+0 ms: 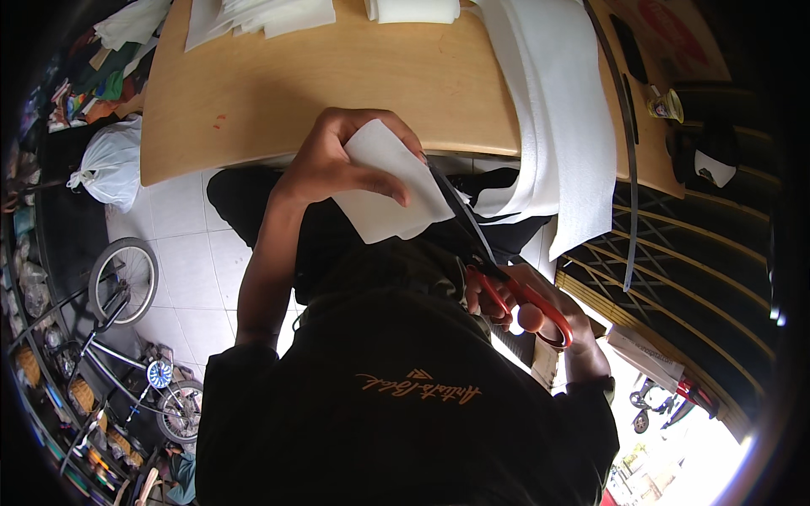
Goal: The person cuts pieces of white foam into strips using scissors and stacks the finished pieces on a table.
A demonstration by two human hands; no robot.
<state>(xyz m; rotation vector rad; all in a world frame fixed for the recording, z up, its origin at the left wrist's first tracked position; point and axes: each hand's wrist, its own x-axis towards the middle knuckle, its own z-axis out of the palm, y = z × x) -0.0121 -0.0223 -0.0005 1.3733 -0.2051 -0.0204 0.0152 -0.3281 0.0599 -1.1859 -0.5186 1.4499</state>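
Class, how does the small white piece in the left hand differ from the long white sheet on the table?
The small white piece is compact and roughly four-sided; the long white sheet is a far larger band. The small white piece is held in the left hand, while the long white sheet lies on the table and hangs over its near edge. Both are white.

Scissors [487, 265] right of the sheet [422, 200], table [396, 76] beyond both.

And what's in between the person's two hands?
The head view shows a white piece, pinched in the left hand, and the dark blades of the red-handled scissors, whose handles the right hand holds.
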